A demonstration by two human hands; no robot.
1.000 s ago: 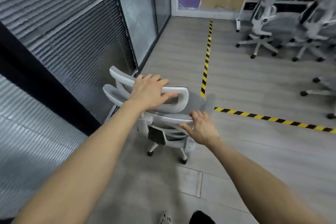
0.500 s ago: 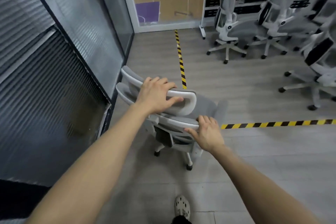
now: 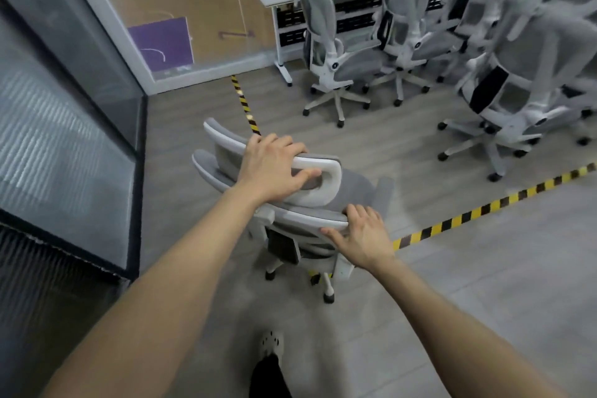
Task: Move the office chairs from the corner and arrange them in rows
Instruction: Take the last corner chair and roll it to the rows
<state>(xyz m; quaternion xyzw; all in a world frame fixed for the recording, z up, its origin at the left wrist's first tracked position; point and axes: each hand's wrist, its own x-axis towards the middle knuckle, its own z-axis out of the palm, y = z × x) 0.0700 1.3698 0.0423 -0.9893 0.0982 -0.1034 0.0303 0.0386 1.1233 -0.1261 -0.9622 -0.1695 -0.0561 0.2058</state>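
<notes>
The left hand [image 3: 274,168] clasps the headrest of the grey mesh, white-framed office chair [image 3: 290,203]; the right hand [image 3: 361,236] grips its backrest rim. The chair stands upright, seat facing away, straddling the yellow-black floor tape [image 3: 484,210].

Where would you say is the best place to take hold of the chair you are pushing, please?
From behind, probably at the top of the chair: the left hand wraps the headrest loop, the right hand grips the backrest's upper rim. Both bars face the person and suit curled fingers.
</notes>
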